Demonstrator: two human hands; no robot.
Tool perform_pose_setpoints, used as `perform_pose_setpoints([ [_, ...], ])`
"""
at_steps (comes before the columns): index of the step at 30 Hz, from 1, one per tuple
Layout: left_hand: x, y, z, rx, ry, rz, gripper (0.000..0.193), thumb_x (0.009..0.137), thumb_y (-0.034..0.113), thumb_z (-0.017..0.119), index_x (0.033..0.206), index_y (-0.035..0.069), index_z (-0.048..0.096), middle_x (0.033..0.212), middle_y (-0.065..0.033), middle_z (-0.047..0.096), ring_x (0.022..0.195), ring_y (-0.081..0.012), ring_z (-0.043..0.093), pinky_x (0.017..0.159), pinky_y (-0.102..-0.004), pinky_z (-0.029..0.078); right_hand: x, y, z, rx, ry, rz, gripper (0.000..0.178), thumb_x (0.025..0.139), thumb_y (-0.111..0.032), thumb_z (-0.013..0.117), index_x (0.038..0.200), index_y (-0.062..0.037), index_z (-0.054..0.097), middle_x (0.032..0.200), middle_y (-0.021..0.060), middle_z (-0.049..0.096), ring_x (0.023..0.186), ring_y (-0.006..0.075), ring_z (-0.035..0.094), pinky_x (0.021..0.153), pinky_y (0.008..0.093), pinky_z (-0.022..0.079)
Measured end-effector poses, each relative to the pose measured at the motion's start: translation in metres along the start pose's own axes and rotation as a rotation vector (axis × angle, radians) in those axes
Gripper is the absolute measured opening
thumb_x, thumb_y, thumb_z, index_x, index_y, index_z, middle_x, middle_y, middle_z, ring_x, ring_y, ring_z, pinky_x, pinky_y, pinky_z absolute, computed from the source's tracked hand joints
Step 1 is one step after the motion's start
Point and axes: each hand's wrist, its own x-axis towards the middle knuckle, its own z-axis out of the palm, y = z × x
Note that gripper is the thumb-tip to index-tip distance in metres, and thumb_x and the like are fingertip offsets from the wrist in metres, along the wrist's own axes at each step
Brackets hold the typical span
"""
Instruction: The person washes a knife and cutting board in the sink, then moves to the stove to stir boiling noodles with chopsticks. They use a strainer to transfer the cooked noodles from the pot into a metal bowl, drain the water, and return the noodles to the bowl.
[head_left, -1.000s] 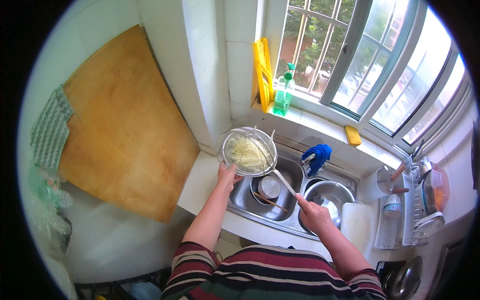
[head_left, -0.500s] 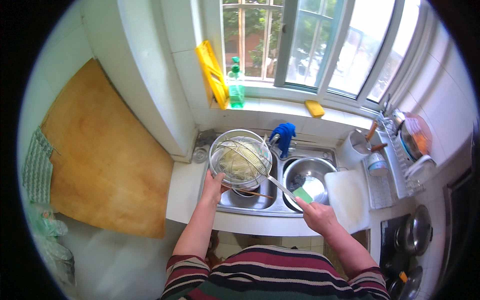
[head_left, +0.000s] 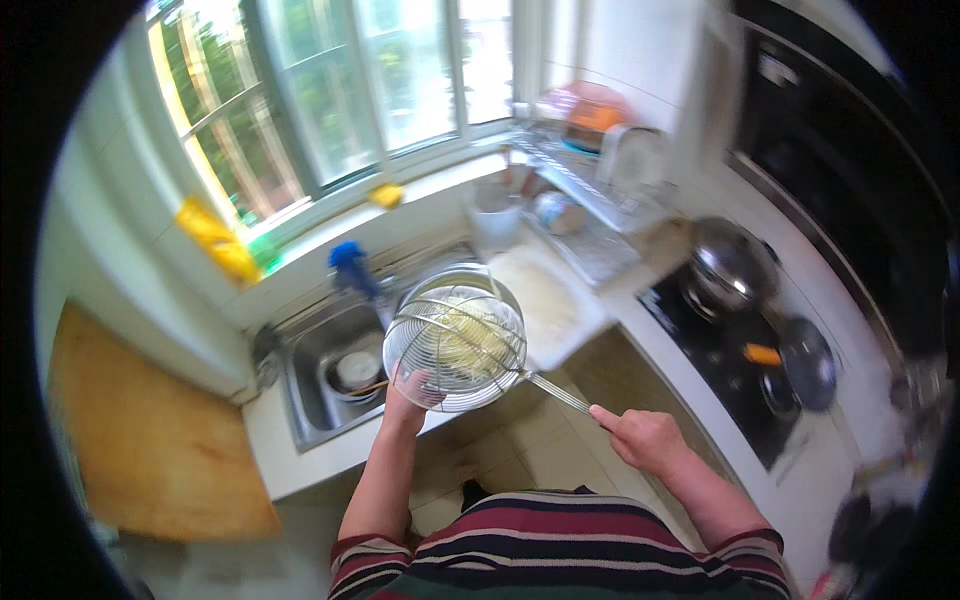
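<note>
My right hand (head_left: 648, 440) is wrapped round the long handle of a wire skimmer (head_left: 555, 388). The round mesh head of the skimmer lies across a bowl (head_left: 405, 345) that my left hand (head_left: 408, 392) grips at its near left edge. Pale thin shreds of food (head_left: 465, 335) show through the wires; whether they lie in the mesh or in the bowl below, I cannot tell. Both things are held up in front of the counter edge, just right of the left sink basin (head_left: 318, 335). The skimmer head hides much of the bowl.
Dishes and a pot (head_left: 357, 370) sit in the left basin. A blue cloth (head_left: 352, 268) hangs over the tap. Right of the sink are a white cutting board (head_left: 540, 300), a dish rack (head_left: 590, 175) and a stove (head_left: 705, 345) with a steel pot (head_left: 735, 265). A large wooden board (head_left: 150, 430) stands at left.
My body and view have turned right, towards the stove. The bowl and skimmer have moved away from over the left basin, still in both hands.
</note>
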Motion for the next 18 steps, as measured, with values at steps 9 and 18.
perform_pose_setpoints([
  [9,-0.033,-0.142,0.204,0.105,-0.59,-0.289,0.045,0.077,0.011,0.055,0.12,0.005,0.042,0.103,-0.0098,0.056,0.087,-0.0246,0.06,0.063,-0.0374,0.054,-0.234,-0.014,-0.092,-0.161,-0.134,0.594,0.057,0.077,-0.015,0.057,0.129,-0.0303,0.042,0.064,0.006,0.048,0.056,0.0247,0.054,0.048,0.0356,0.045],
  [18,-0.089,-0.296,0.359,0.241,-1.045,-0.767,0.037,0.086,0.015,0.054,0.121,0.013,0.041,0.112,-0.0076,0.055,0.094,-0.027,0.06,0.071,-0.0447,0.054,-0.389,-0.089,-0.129,-0.378,-0.067,1.203,0.054,0.074,-0.014,0.056,0.125,-0.03,0.046,0.061,0.004,0.05,0.055,0.0239,0.054,0.048,0.0371,0.046],
])
